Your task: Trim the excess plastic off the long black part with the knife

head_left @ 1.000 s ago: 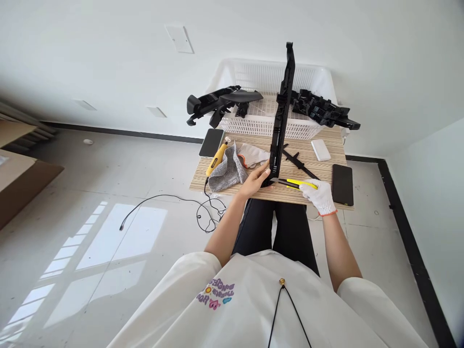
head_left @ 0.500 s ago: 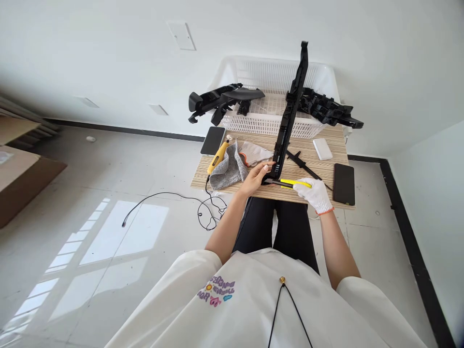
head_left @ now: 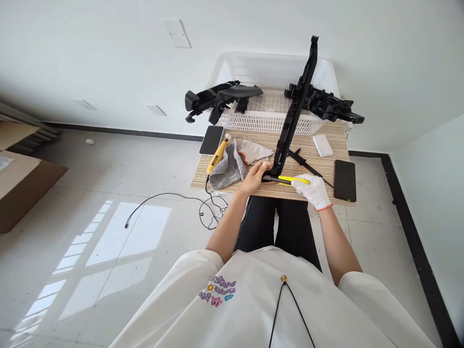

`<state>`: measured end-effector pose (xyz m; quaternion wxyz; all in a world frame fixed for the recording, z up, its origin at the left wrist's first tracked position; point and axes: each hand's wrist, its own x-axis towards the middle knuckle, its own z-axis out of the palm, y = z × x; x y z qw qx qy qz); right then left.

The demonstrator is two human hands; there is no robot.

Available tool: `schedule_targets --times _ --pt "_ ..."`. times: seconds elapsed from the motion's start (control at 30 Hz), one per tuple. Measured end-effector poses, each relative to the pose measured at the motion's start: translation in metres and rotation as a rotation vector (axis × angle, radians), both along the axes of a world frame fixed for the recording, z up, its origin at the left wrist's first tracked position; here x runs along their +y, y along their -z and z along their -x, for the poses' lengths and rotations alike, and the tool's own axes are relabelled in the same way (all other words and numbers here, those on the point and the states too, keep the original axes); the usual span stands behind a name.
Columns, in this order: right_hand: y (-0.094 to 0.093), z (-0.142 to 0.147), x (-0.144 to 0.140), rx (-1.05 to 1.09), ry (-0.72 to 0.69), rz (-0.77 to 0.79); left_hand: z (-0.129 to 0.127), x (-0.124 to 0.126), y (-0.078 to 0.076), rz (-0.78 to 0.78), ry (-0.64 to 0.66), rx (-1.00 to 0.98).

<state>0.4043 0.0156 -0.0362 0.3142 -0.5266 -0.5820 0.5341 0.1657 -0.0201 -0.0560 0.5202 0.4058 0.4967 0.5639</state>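
Observation:
My bare left hand (head_left: 256, 177) is closed around the lower end of a long black plastic trim part (head_left: 290, 121), which slants up and away over the basket. In my right hand (head_left: 312, 189), covered by a white knit glove with an orange cuff, is a slim yellow-and-black utility knife (head_left: 288, 180). Its front end points left and meets the part's near end, close to my left fingers. Whether the blade is in contact there is too small to make out. A thin black plastic strip (head_left: 306, 166) lies just beyond my right hand.
Behind the small wooden table (head_left: 326, 166) stands a white plastic basket (head_left: 268, 122), with black plastic parts (head_left: 217, 96) across its rim. On the table are a yellow corded rotary tool (head_left: 217, 158), a grey cloth (head_left: 229, 169), a white glove (head_left: 255, 151), a phone (head_left: 344, 181) and a white box (head_left: 322, 145).
The long part's far end has swung to the right and leans more. The knife and my right hand have shifted slightly up and left; both hands keep their hold.

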Motion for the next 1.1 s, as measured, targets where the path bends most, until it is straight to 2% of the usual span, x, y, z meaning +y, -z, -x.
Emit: schedule_targets --times 0.07,0.2,0.3,0.43,0.53,0.63,0.77,0.87,1.0,1.1 --pt "0.0007 0.0004 0.0002 0.044 0.054 0.004 -0.0009 -0.0011 -0.0028 0.028 -0.003 -0.046" --pt "0.0007 0.0013 0.0013 0.037 0.048 0.034 -0.0027 -0.0006 -0.0054 0.073 0.013 -0.147" --pt "-0.0005 0.0019 0.002 0.084 0.138 0.01 -0.0031 0.0017 -0.0044 0.094 0.013 -0.164" --pt "-0.0021 0.002 0.0014 0.033 0.063 0.021 -0.0028 0.0047 -0.0015 0.105 -0.018 -0.146" --pt "-0.0022 0.0016 0.0005 0.05 0.094 0.016 -0.0023 0.0054 0.0003 0.093 -0.035 -0.143" --pt "-0.0018 0.0014 -0.0001 0.009 0.025 0.025 -0.0018 0.005 0.0015 0.081 -0.026 -0.134" --pt "-0.0019 0.0027 -0.0008 -0.009 0.069 -0.008 -0.0007 0.0045 0.0022 0.063 -0.01 -0.144" --pt "-0.0022 0.0042 -0.0015 -0.034 0.021 -0.008 0.0004 0.0049 0.0022 0.086 0.005 -0.124" --pt "-0.0017 0.0053 -0.0019 -0.008 0.072 -0.032 0.0007 0.0053 0.0016 0.057 0.002 -0.157" --pt "-0.0004 0.0048 -0.002 -0.022 0.05 -0.017 -0.0002 0.0047 0.0008 0.044 0.0 -0.157"
